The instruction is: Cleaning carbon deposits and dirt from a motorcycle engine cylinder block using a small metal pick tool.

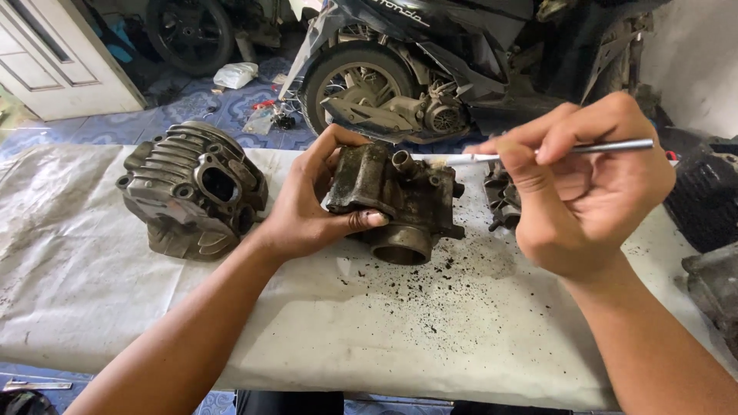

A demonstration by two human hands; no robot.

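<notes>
My left hand (pixel 311 204) grips a dirty dark engine cylinder block (pixel 401 201), tilted on the white cloth-covered table (pixel 115 292), its round bore facing me. My right hand (pixel 588 184) holds a thin silver metal tool (pixel 573 149) like a pen, its tip pointing left at the top of the block. Black flakes of scraped dirt (pixel 430 296) lie scattered on the cloth below the block.
A finned grey cylinder head (pixel 192 188) stands at the left of the table. Another dark engine part (pixel 501 198) sits behind my right hand. A motorcycle (pixel 400 84) is parked beyond the table, a spare tyre (pixel 191 31) and a white door (pixel 54 54) at the back left.
</notes>
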